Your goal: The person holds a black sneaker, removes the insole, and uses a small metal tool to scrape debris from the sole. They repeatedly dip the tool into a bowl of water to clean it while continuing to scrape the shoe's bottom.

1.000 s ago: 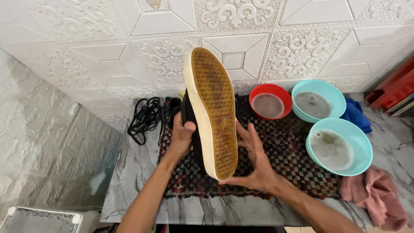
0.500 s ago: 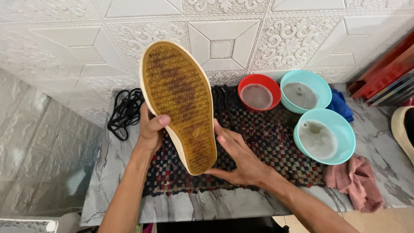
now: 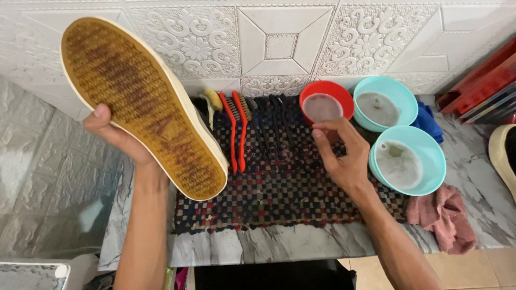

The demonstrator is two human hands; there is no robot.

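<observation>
- Left hand (image 3: 115, 137) raised at left of view, gripping a shoe (image 3: 142, 104) with thumb pressed on the sole, fingers hidden behind.
- Shoe held sole toward camera, tilted, one end up by the top left corner, the other down over the left edge of the mat (image 3: 279, 198); clear of the table, touching only the left hand.
- Sole yellowish-brown with a fine ribbed tread and darker stains down the middle; rim cream-white.
- Right hand (image 3: 344, 158) holding nothing, fingers loosely spread and half curled, hovering over the mat just below the red bowl (image 3: 326, 104); contact with the bowl not clear.
- Mat woven, checked in dark, red and pale squares, lying on a marble-look table (image 3: 279, 244).
- Row of brushes (image 3: 244, 129) at the mat's far edge against the wall: two with orange-red handles, several dark ones, one yellowish at the left end.
- Red bowl holding a pale cloudy liquid, standing at the back by the wall.
- Far teal bowl (image 3: 386, 104) just right of the red one, cloudy liquid inside.
- Near teal bowl (image 3: 408, 161) in front of it, just right of the right hand, also with cloudy liquid.
- Blue cloth (image 3: 429, 121) behind the teal bowls.
- Pink cloth (image 3: 443, 217) crumpled near the table's front right edge.
- Second shoe (image 3: 502, 158) partly in view at the right edge, cream rim showing.
- White embossed tile wall (image 3: 279, 45) behind everything.
</observation>
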